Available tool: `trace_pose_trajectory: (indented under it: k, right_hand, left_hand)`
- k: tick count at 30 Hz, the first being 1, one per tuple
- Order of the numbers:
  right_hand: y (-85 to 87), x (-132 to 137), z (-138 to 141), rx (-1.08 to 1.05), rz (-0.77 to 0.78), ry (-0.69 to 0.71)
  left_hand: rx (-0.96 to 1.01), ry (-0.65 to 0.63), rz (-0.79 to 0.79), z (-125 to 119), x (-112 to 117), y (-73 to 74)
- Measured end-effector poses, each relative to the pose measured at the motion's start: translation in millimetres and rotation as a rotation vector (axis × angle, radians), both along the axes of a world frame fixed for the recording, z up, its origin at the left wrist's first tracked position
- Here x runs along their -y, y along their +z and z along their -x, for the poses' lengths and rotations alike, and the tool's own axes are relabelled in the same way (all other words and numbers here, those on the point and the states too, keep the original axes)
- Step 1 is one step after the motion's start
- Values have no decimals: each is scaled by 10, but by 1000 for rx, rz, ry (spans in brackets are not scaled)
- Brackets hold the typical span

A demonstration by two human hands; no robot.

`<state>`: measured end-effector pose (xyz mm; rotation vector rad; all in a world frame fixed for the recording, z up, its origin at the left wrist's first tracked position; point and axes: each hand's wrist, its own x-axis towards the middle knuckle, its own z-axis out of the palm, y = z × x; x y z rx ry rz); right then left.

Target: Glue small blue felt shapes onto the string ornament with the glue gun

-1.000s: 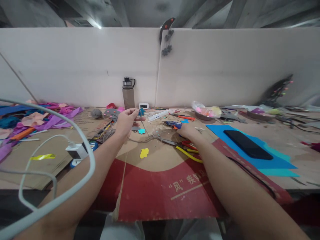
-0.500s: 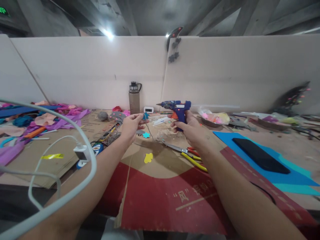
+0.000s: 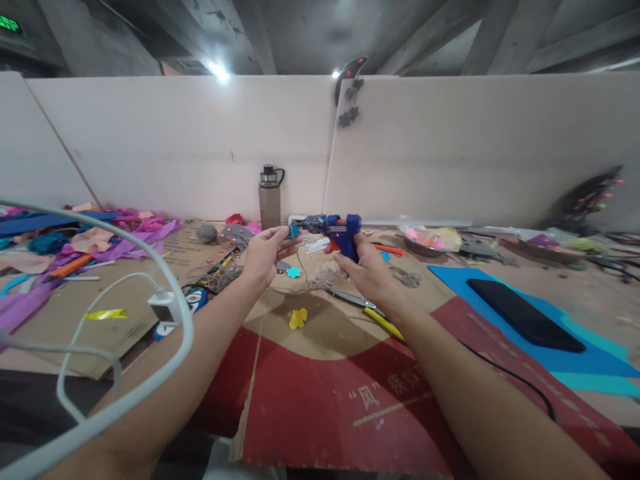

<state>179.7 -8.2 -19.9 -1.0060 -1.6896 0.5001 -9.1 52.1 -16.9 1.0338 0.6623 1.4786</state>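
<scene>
My right hand [image 3: 367,270] is wrapped round the grip of a blue glue gun [image 3: 334,230] held above the cardboard, its nozzle pointing left. My left hand [image 3: 265,253] pinches a small blue foam flower [image 3: 294,230] right at the nozzle tip. The two hands sit close together over the middle of the bench. A yellow foam flower [image 3: 298,318] and a light blue one [image 3: 293,272] lie on the cardboard [image 3: 320,387] below them.
Scissors and yellow-handled pliers [image 3: 375,312] lie by my right wrist. A black phone [image 3: 525,323] rests on blue foam sheets [image 3: 595,363] at right. A water bottle [image 3: 270,198] stands at the white partition. White charger and cable [image 3: 163,305] at left, purple scraps [image 3: 100,240] beyond.
My right hand lifted the glue gun off the bench, then brought it left and down until its nozzle met the blue flower in my left hand.
</scene>
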Motion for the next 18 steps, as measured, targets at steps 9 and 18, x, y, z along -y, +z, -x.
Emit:
trace_pose_trajectory:
  k: [9,18]
  right_hand:
    - [-7,19,-8,81,-76,-8]
    - [48,73,0,124,-99,-54]
  left_hand:
    - [12,-47,3,-6,34,29]
    - [1,-54,-17,-14,43,30]
